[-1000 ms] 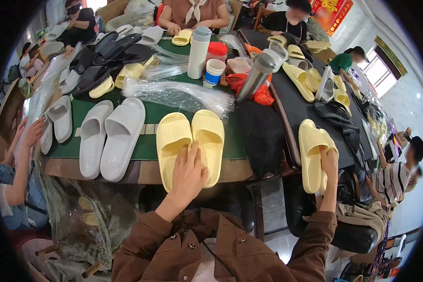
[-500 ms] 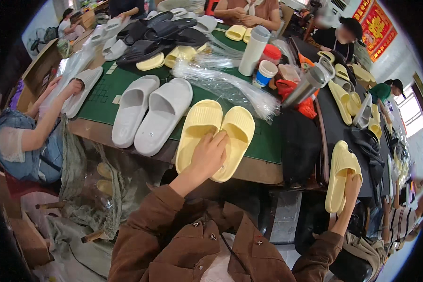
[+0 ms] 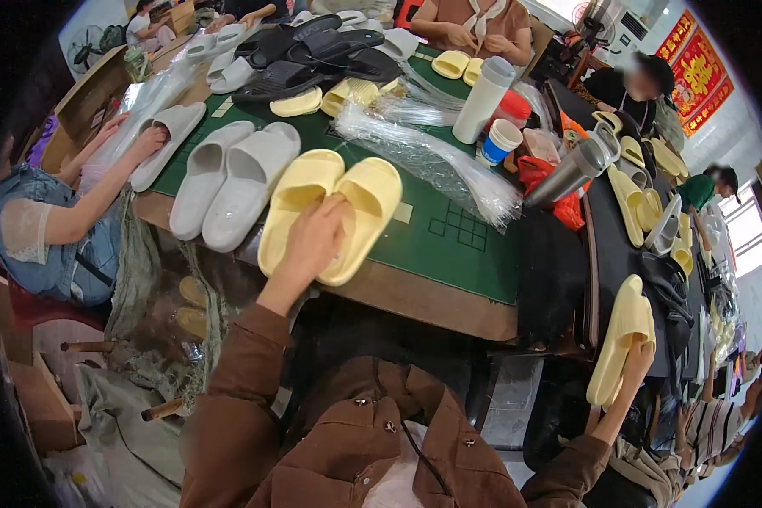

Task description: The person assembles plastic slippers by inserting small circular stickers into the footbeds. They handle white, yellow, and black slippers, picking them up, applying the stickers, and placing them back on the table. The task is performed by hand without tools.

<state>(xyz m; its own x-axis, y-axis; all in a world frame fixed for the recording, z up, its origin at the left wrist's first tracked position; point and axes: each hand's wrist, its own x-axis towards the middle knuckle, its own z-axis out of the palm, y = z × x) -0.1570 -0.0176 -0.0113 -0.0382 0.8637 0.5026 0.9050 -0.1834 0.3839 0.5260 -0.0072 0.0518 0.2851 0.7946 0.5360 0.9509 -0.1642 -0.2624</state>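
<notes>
My left hand [image 3: 315,240] is closed on a pair of yellow slide slippers [image 3: 372,199], its fingers tucked into the foot openings where the two meet. The pair is at the near edge of the green-topped table [image 3: 449,262], soles down and toes pointing away. Just left of it, a pair of light grey slippers [image 3: 254,182] lies side by side. Off to the right, my right hand [image 3: 639,360] grips a single yellow slipper [image 3: 614,351] by its foot opening, beside the dark table. The fingertips of both hands are partly hidden inside the slippers.
Clear plastic bags [image 3: 432,161] lie mid-table, near a white tumbler [image 3: 483,102], a paper cup [image 3: 501,142] and a steel flask [image 3: 567,173]. Black slippers [image 3: 313,59] are piled at the back. A person at left handles a grey slipper [image 3: 169,144]. More slippers [image 3: 626,199] line the dark table.
My left hand has moved the yellow pair leftward, close to the grey slippers. My right hand still holds its slipper, now slightly lower in the picture. The view has shifted a little.
</notes>
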